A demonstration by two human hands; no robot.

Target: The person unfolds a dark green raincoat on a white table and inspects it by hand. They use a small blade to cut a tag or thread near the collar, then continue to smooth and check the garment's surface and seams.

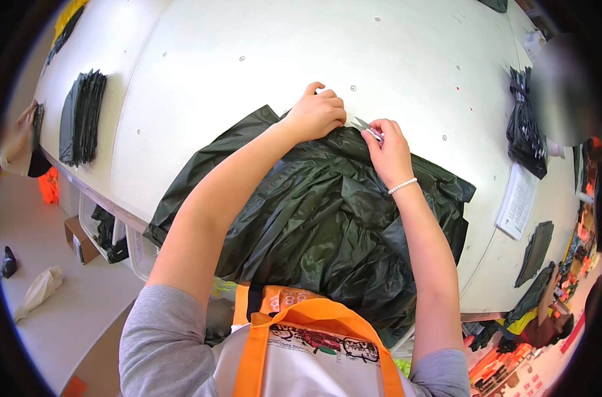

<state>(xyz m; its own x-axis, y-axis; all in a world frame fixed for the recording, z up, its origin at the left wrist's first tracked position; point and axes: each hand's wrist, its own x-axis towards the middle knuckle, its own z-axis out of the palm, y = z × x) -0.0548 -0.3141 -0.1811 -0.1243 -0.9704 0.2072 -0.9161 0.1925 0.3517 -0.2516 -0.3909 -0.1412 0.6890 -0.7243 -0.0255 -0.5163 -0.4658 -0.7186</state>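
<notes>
A crumpled dark green garment of thin shiny cloth lies spread on the white table in front of me. My left hand is closed on the garment's far edge, pinching the cloth. My right hand, with a pearl bracelet at the wrist, holds small silver scissors whose tips point at the same edge, right beside my left hand.
A stack of folded dark pieces lies at the table's left, another dark pile and a white sheet of paper at the right. Another person's hand reaches in at far left. Boxes stand on the floor under the table.
</notes>
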